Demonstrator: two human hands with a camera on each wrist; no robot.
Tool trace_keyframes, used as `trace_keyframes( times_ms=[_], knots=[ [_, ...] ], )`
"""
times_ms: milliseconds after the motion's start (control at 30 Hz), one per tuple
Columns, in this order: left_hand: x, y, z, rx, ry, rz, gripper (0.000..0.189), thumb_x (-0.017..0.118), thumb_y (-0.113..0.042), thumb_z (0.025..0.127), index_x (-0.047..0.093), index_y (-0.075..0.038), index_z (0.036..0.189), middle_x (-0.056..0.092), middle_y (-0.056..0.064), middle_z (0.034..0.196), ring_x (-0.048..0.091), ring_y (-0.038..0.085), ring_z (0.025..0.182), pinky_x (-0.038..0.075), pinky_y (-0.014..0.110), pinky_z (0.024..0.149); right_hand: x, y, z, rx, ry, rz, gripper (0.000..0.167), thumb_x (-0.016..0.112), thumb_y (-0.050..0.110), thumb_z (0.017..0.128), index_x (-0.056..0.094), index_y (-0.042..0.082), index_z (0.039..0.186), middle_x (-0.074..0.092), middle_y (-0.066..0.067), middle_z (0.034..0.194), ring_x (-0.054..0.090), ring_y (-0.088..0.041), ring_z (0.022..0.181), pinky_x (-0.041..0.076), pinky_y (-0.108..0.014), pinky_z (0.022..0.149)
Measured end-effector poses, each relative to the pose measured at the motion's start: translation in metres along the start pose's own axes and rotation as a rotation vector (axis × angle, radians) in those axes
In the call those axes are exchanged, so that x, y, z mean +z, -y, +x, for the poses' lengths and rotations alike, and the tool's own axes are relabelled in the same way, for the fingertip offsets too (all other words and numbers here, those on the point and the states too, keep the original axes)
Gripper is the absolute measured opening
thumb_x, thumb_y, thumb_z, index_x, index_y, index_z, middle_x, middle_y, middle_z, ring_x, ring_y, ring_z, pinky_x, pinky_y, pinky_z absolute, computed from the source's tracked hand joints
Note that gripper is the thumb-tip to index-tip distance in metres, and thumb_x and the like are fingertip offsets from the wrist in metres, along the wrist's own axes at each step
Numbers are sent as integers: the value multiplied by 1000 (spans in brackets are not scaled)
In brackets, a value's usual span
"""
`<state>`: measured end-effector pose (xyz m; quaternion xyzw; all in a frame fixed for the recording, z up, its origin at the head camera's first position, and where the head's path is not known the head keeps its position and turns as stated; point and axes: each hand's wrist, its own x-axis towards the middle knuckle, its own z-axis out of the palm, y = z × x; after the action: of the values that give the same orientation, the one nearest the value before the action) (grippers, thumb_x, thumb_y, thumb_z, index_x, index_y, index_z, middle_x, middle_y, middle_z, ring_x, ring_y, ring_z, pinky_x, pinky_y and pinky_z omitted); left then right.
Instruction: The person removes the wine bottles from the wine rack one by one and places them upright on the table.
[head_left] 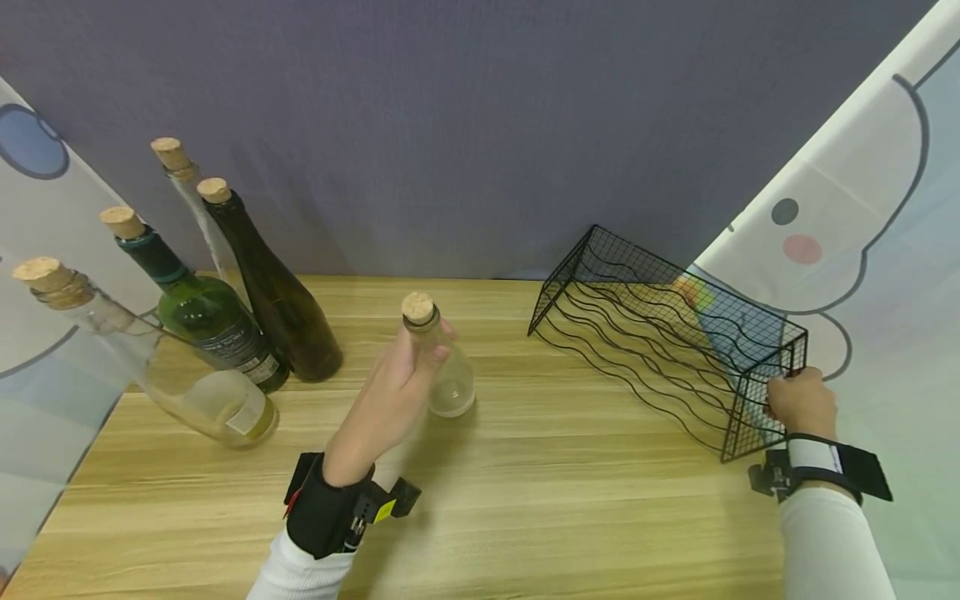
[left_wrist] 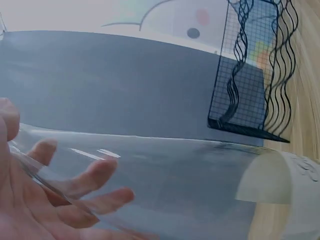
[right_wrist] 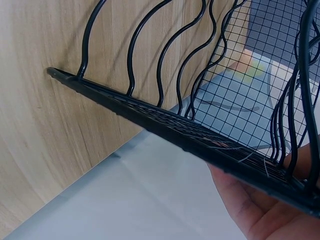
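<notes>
My left hand (head_left: 386,396) holds a clear glass bottle (head_left: 454,388) with a cork (head_left: 418,308), its thumb and fingers around the upper part. The bottle stands slightly tilted; whether its base touches the table is hard to tell. In the left wrist view the fingers (left_wrist: 97,175) curve behind the clear glass, and a pale label (left_wrist: 267,180) shows near the base. At the right, my right hand (head_left: 804,404) grips the near end panel of a black wire wine rack (head_left: 757,408). The right wrist view has that hand (right_wrist: 245,205) on the rack's frame (right_wrist: 150,122), partly hidden by wires.
Several corked bottles stand at the left: a clear one (head_left: 195,396) in front, a green one (head_left: 213,321), a dark one (head_left: 288,308), and a slim clear one (head_left: 206,212) behind. A grey panel (head_left: 450,133) backs the wooden table (head_left: 562,500).
</notes>
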<state>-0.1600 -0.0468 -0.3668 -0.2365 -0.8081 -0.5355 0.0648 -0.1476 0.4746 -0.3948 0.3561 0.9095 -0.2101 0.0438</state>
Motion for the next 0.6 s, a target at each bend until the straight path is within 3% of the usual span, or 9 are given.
trace_keyframes(
  times_ms=[233,600],
  knots=[
    [4,-11,-3,-68,61,4,60,30,-65,96,44,-16,126,60,8,125,60,22,119,49,48,100,1,-4,3,2,11,6,50,33,16,90,32,-19,126,54,-41,104,51,-55,99,46,-51,68],
    [16,-22,-2,-122,77,66,53,34,-55,102,38,-17,139,60,11,133,57,28,127,47,53,103,1,-2,2,4,-3,7,49,33,16,91,34,-19,125,54,-41,103,52,-54,98,45,-51,68]
  ],
)
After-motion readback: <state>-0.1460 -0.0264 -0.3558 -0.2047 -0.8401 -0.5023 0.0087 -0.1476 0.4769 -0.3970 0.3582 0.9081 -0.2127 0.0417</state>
